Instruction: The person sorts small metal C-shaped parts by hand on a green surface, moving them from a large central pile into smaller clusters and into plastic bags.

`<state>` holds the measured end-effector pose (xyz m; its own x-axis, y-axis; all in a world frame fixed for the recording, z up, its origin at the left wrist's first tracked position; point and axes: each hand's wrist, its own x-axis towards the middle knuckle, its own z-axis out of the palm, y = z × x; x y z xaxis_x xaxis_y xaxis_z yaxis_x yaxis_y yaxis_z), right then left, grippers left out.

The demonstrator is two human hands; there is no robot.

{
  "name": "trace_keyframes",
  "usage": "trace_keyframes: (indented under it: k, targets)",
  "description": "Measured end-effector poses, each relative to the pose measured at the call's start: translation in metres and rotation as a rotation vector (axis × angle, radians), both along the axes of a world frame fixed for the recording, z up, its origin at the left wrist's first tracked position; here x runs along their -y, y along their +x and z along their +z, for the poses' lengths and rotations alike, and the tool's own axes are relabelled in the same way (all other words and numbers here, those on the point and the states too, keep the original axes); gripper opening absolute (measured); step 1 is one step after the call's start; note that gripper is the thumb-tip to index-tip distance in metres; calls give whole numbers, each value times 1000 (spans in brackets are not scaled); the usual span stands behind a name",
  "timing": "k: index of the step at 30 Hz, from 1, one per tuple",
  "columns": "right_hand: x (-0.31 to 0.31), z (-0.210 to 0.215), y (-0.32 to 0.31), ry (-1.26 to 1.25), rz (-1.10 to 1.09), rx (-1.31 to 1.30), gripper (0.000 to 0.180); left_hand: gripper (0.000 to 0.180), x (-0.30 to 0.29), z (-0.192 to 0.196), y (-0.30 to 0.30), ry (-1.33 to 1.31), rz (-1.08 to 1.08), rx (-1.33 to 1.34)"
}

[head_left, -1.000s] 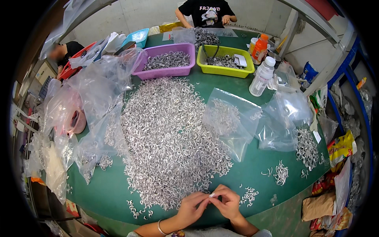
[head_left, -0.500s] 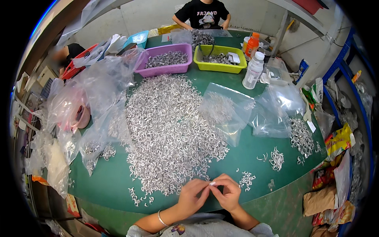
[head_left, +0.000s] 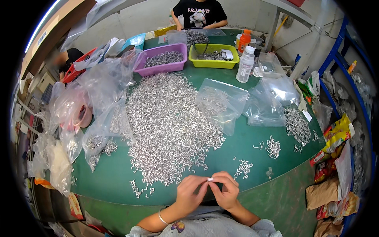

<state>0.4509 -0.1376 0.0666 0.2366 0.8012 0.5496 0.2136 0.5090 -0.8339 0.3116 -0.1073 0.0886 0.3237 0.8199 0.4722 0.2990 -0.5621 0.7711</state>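
Note:
My left hand [head_left: 189, 194] and my right hand [head_left: 226, 192] meet at the table's near edge, thumbs and forefingers pinched together at the fingertips. Whatever they pinch is too small to make out; a pale spot shows at the right fingertips. Just beyond them spreads a wide heap of small silvery crescent-shaped metal pieces [head_left: 167, 126]. A few loose crescents [head_left: 138, 189] lie to the left of my left hand. To the right of my right hand sits a small cluster of similar pieces [head_left: 243, 169]. Farther right is a little pile of longer curved pieces [head_left: 273, 147].
Ring-shaped metal pieces [head_left: 297, 126] lie at the right edge. Clear plastic bags [head_left: 221, 102] flank the heap. Behind it stand a purple basin [head_left: 162, 69], a yellow-green basin [head_left: 215, 62], a white bottle [head_left: 245, 65] and an orange bottle [head_left: 244, 41]. A person in black [head_left: 199, 15] is opposite.
My view has shifted slightly, so the table's contents sit a little higher in it. Both hands stay pinched together, with a small change at the fingertips. The person opposite has moved an arm.

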Motion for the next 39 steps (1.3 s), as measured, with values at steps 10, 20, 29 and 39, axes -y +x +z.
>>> trace_keyframes:
  k: [10,20,29,39]
  targets:
    - [2,-4,-1,-18,1,-39,18,17,4,-3,3,-27,9,2]
    - [0,-4,2,-70,11,-50,15,15,-1,-5,4,-30,-9,-14]
    - [-1,-7,3,-121,38,-109,14,17,-3,-8,4,-125,-33,33]
    - [-1,-9,4,-167,77,-182,14,15,-3,-13,4,-159,-27,34]
